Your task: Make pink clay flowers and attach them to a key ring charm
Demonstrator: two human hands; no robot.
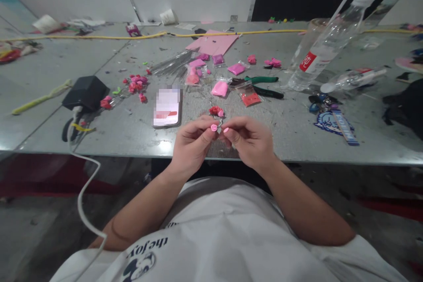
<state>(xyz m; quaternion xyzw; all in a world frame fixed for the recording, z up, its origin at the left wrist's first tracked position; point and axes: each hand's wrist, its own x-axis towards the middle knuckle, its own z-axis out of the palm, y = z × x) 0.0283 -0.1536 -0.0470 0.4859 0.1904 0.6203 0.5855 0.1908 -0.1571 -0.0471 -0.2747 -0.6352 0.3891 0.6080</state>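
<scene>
My left hand [190,144] is closed, thumb and fingers pinching a small pink clay rose [214,128]. Close beside it, my right hand [254,143] is closed too, with a small piece of pink clay [226,130] at its thumb tip. A cluster of red and pink clay flowers [216,111] shows just past my fingertips. Thin wire seems to run between it and my hands, but my fingers hide how it joins. Bags of clay lie beyond: a pink one [220,89] and a red one [250,97].
Left of my hands lies a phone [167,106]; farther left are finished-looking flowers [137,83] and a black power adapter [85,91]. Wires [175,61] and green-handled pliers [262,80] lie ahead. At right stand a plastic bottle [325,48] and a keychain [333,122].
</scene>
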